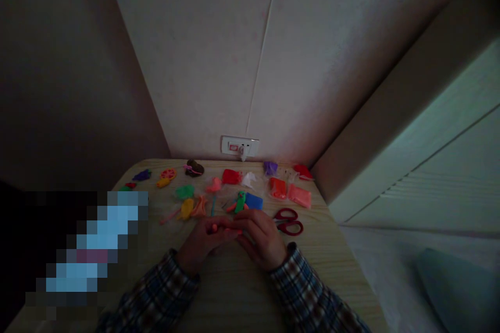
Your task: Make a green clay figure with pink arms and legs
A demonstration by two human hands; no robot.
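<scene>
My left hand (203,242) and my right hand (262,236) meet low over the wooden table. Between the fingers of both is a small piece of pinkish-orange modelling clay (214,227), mostly covered by the fingers. Just beyond my right hand lies a small green clay figure (240,201) with pink parts, against a blue clay packet (254,201). Red-handled scissors (289,222) rest right of that hand, their blades partly hidden. Past my left hand are a yellow clay packet (187,209) and an orange one (200,206).
Clay packets in red (232,176), purple (270,168) and coral (299,196) lie toward the back of the table (328,270). Finished-looking clay pieces, one like a citrus slice (169,174), sit back left. A wall socket (239,146) holds a plug. A pixelated patch covers the lower left.
</scene>
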